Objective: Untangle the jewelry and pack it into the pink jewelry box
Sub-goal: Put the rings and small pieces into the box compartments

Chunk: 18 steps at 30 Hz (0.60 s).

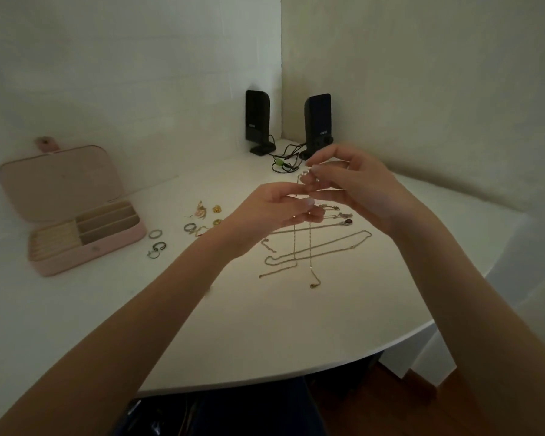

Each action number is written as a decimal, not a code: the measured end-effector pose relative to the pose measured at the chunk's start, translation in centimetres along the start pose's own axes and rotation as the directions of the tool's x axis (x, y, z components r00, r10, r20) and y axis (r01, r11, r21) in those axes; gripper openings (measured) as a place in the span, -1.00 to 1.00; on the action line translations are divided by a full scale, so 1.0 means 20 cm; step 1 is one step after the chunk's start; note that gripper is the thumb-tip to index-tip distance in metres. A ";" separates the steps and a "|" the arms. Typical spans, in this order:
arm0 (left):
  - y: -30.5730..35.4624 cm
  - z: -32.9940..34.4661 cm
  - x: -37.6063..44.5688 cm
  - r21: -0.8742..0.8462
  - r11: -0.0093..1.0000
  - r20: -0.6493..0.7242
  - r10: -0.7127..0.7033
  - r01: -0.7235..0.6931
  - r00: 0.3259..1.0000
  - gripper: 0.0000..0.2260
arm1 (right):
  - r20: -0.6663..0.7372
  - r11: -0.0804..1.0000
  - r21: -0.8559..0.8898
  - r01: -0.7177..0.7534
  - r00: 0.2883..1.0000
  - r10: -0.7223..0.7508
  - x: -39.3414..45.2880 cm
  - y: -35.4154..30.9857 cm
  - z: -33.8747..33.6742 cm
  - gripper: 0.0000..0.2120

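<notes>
Both hands are raised over the white table, working a thin gold chain [310, 247] that hangs down in two strands to the tabletop. My left hand [274, 210] pinches the chain between its fingertips. My right hand [353, 184] pinches its upper part, where a small clasp or tangle sits. More chains [318, 247] lie spread on the table beneath, one with a dark red pendant [348, 221]. The pink jewelry box [85, 237] stands open at the left, lid up. Rings [155, 234] and gold earrings [216, 209] lie between the box and the chains.
Two black speakers [257, 121] [318, 124] with tangled cables stand in the far corner against the white walls. The table's curved front edge [296, 372] runs near my body. Wooden floor shows at the lower right.
</notes>
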<state>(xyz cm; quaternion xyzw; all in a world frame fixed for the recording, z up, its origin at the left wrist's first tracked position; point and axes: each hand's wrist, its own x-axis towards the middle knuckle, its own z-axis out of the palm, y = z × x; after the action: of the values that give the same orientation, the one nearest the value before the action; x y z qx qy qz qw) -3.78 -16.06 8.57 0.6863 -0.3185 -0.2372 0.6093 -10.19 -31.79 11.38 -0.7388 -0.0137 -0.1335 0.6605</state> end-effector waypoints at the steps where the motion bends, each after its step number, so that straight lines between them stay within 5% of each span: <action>1: 0.00 -0.03 -0.01 -0.031 0.999 -0.019 0.003 -0.003 1.000 -0.73 | -0.004 1.000 0.011 0.003 1.000 -0.003 0.02 -0.01 0.02 -0.88; 18: -0.07 -0.71 -0.31 -0.039 0.999 -0.247 -0.026 0.016 0.969 -0.87 | -0.060 0.922 0.381 0.071 0.997 -0.052 0.44 -0.10 0.60 -0.89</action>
<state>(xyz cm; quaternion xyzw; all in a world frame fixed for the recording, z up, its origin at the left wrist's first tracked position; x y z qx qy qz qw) 2.40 -1.82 8.80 0.7025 -0.2282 -0.1619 0.6543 0.10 -21.22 14.16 -0.5914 -0.0465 -0.1665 0.7876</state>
